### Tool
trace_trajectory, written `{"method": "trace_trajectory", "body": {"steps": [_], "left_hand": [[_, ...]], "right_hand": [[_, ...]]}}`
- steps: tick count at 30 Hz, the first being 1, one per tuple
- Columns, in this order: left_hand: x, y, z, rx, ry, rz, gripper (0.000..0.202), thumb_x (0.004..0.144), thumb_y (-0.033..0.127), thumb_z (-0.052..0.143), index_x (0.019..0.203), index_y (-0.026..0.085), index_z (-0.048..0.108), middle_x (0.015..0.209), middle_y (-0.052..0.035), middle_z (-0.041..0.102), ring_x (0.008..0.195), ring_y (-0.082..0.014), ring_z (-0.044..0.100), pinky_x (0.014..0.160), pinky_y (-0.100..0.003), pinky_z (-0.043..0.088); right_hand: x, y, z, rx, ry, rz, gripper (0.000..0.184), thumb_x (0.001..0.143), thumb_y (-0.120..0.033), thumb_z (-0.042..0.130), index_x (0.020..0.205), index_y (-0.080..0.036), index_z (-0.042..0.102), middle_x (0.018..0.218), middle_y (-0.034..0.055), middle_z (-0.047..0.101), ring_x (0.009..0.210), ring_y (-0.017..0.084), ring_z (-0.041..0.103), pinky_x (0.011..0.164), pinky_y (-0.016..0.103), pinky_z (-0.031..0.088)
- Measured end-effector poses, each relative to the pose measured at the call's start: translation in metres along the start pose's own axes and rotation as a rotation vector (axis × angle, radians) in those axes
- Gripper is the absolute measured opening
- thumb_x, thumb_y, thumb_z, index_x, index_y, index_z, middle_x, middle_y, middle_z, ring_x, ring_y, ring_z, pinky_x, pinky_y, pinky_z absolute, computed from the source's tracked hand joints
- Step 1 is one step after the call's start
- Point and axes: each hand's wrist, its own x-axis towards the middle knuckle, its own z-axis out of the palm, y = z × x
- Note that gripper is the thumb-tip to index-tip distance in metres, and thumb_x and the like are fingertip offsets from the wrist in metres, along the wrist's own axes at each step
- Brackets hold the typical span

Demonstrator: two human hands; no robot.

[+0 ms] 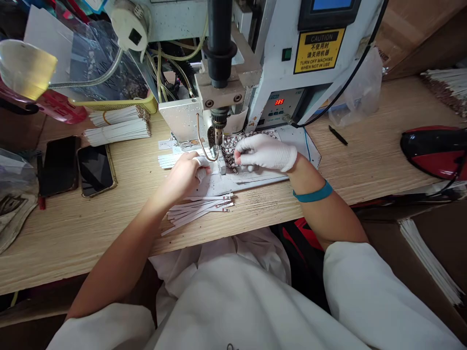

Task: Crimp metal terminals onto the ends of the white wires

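My left hand (pixel 188 172), bare with white tape on one finger, is curled on a white strip on the light plate (pixel 255 179) just left of the machine's tip (pixel 219 133). My right hand (pixel 266 151) wears a white glove and pinches small parts at a heap of little patterned pieces (pixel 230 145) under the tip. A fan of thin white strips (pixel 199 209) lies on the table below my left hand. More white strips (pixel 171 159) sit flat at the left of the plate.
Two dark phones (pixel 95 169) lie at the left beside bundles of white sticks (pixel 118 131). A white machine with a yellow caution label (pixel 319 51) stands behind. A red and black object (pixel 436 150) sits at the right. A black pen (pixel 338 135) lies near a plastic bag.
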Motion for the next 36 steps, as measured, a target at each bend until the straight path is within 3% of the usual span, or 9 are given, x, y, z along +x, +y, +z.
{"method": "trace_trajectory", "body": {"steps": [3,7,15,21,28,36], "left_hand": [[-0.003,0.003,-0.008,-0.108,-0.028,-0.057,0.026,0.085,0.032,0.048,0.082,0.014,0.066,0.082,-0.0080,0.064,0.074,-0.0185,0.055,0.069,-0.028,0.042],[-0.005,0.005,-0.017,-0.248,-0.060,-0.169,0.031,0.086,0.042,0.049,0.070,0.017,0.057,0.062,-0.0009,0.056,0.058,-0.0135,0.047,0.057,-0.024,0.035],[-0.003,0.002,-0.021,-0.453,-0.029,-0.225,0.036,0.080,0.051,0.057,0.071,0.016,0.057,0.064,0.0003,0.053,0.059,-0.0118,0.044,0.053,-0.023,0.033],[0.000,0.003,-0.016,-0.659,-0.010,-0.277,0.034,0.071,0.046,0.068,0.082,0.014,0.067,0.074,-0.0034,0.063,0.066,-0.0149,0.052,0.057,-0.024,0.038],[0.007,0.004,-0.008,-0.635,0.010,-0.349,0.028,0.066,0.040,0.071,0.075,0.013,0.067,0.061,0.0001,0.058,0.052,-0.0105,0.045,0.047,-0.021,0.032],[0.008,0.009,-0.011,-0.637,0.023,-0.327,0.024,0.067,0.035,0.068,0.074,0.013,0.066,0.069,-0.0018,0.063,0.062,-0.0135,0.051,0.054,-0.023,0.038]], "right_hand": [[0.008,0.001,0.012,0.371,0.061,0.089,0.013,0.078,-0.015,0.069,0.080,-0.014,0.056,0.065,0.0030,0.061,0.057,0.013,0.063,0.050,0.024,0.054],[0.019,0.002,0.023,0.548,0.070,0.086,0.017,0.077,-0.008,0.069,0.075,-0.013,0.053,0.063,0.0021,0.059,0.056,0.012,0.063,0.046,0.019,0.055],[0.022,0.005,0.024,0.653,0.059,0.093,0.019,0.078,-0.002,0.062,0.083,-0.015,0.050,0.061,-0.0010,0.058,0.046,0.008,0.057,0.039,0.016,0.048],[0.022,0.002,0.025,0.634,0.062,0.106,0.022,0.077,0.000,0.060,0.085,-0.017,0.048,0.053,-0.0047,0.052,0.043,0.008,0.051,0.032,0.014,0.038],[0.023,0.000,0.027,0.601,0.080,0.088,0.021,0.077,-0.001,0.059,0.085,-0.017,0.049,0.053,-0.0049,0.052,0.040,0.007,0.048,0.031,0.014,0.036],[0.023,0.002,0.028,0.609,0.087,0.084,0.021,0.076,-0.002,0.060,0.083,-0.018,0.048,0.056,-0.0041,0.051,0.042,0.006,0.048,0.030,0.014,0.033]]}}
